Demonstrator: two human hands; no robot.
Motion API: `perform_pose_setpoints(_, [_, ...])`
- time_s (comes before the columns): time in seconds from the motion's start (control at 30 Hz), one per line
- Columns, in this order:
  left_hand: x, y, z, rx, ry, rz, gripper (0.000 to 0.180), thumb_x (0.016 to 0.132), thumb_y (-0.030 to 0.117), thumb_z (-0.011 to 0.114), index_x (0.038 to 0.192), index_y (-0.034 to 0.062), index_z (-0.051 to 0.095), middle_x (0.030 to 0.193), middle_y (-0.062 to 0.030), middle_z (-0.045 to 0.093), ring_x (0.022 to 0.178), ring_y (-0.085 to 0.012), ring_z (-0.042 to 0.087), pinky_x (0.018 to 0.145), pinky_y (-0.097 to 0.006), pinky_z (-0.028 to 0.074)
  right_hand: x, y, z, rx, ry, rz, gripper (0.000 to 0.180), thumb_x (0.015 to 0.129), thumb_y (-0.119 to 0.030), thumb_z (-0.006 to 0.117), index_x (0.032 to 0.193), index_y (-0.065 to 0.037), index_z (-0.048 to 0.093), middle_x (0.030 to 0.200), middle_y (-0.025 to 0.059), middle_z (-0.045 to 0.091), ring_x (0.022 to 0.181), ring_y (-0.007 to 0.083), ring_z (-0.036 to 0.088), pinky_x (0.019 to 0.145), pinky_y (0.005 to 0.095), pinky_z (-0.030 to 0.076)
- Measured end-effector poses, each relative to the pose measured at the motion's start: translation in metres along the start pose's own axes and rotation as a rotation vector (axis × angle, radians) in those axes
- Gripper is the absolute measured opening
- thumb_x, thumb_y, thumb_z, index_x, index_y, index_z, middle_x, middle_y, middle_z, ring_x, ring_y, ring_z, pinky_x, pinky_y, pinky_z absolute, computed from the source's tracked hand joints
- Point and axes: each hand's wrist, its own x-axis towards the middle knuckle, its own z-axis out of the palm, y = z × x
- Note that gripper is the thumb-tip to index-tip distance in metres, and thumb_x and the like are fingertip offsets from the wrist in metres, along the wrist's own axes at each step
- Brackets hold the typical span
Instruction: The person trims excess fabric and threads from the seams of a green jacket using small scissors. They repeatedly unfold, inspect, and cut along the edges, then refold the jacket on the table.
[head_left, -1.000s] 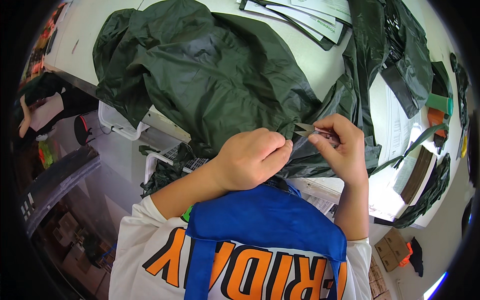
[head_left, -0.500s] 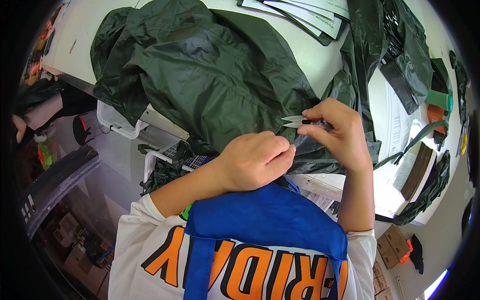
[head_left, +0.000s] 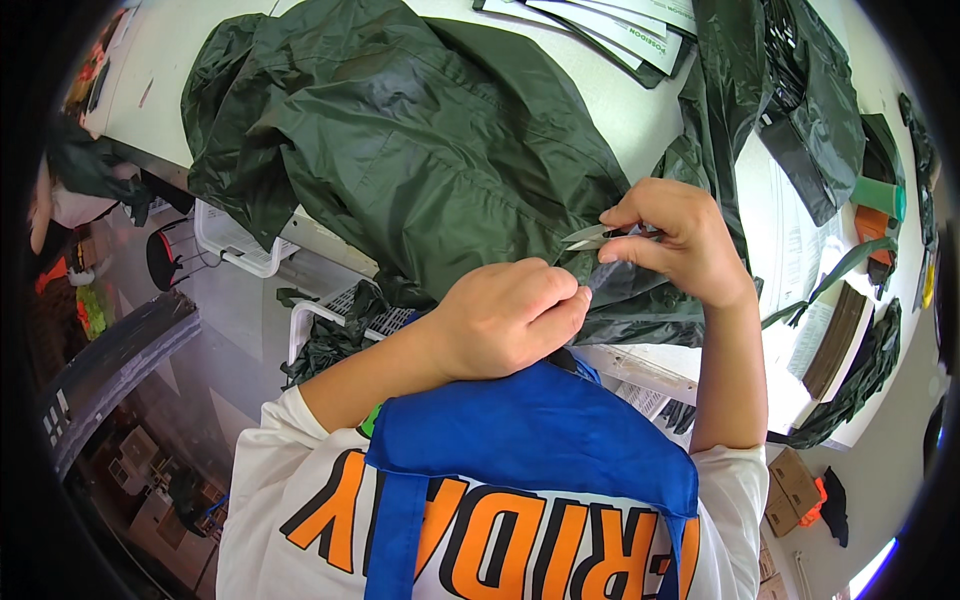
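A large dark green garment (head_left: 400, 150) of thin, shiny cloth lies bunched across the white table. My left hand (head_left: 510, 315) is closed, pinching an edge of this cloth between thumb and bent forefinger close to my blue apron (head_left: 530, 430). Just right of it, my right hand (head_left: 680, 240) grips small thread snips (head_left: 586, 239), their pale blades pointing left and slightly apart over the cloth. Whether the tips touch a thread is too small to tell. A fold of the garment hangs between the two hands.
White printed sheets in dark packets (head_left: 630, 35) lie at the table's back. More dark green cloth (head_left: 725, 90) is heaped on the right, near a green tape roll (head_left: 885, 200). Below the left table edge stand white baskets (head_left: 240, 245). Another person's arm (head_left: 42, 205) shows far left.
My right hand has shifted slightly and its forearm has swung a little right, the snips still in it. My left hand stays nearly in place. The person at far left has moved.
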Motion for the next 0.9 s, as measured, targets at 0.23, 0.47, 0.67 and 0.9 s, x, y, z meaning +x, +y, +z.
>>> perform_pose_setpoints(0.23, [0.001,0.0,-0.001,-0.031,-0.006,-0.019,0.016,0.069,0.0,0.073,0.084,0.0007,0.067,0.077,-0.0049,0.05,0.055,-0.0163,0.05,0.042,-0.027,0.038,-0.012,0.012,0.009,0.219,0.051,0.149,0.028,0.066,-0.016,0.081,0.083,0.0,0.065,0.071,0.0051,0.06,0.062,0.0136,0.055,0.055,0.0255,0.042])
perform_pose_setpoints(0.47, [0.001,0.001,-0.002,-0.043,-0.021,-0.031,0.015,0.07,-0.001,0.073,0.083,0.0001,0.067,0.076,-0.0052,0.05,0.055,-0.0166,0.05,0.043,-0.027,0.038,-0.022,0.019,0.016,0.276,0.127,0.197,0.03,0.066,-0.016,0.083,0.085,-0.001,0.067,0.074,0.0011,0.059,0.063,0.0071,0.051,0.054,0.0219,0.04])
perform_pose_setpoints(0.67, [0.001,0.0,-0.002,-0.075,-0.037,-0.056,0.014,0.07,-0.001,0.072,0.083,0.0008,0.066,0.079,-0.0066,0.053,0.055,-0.0171,0.051,0.044,-0.027,0.04,-0.022,0.025,0.01,0.371,0.246,0.254,0.038,0.064,-0.016,0.085,0.092,-0.003,0.064,0.077,-0.0021,0.056,0.066,0.0049,0.049,0.058,0.0198,0.039])
perform_pose_setpoints(0.9, [-0.033,-0.029,0.04,-0.144,-0.644,-0.525,0.022,0.078,0.012,0.064,0.096,0.0011,0.061,0.108,-0.0165,0.059,0.093,-0.0335,0.061,0.079,-0.04,0.051,0.023,0.132,-0.092,-0.289,0.921,0.401,0.029,0.09,-0.031,0.057,0.096,-0.005,0.069,0.086,0.01,0.063,0.083,0.0198,0.057,0.079,0.031,0.043])
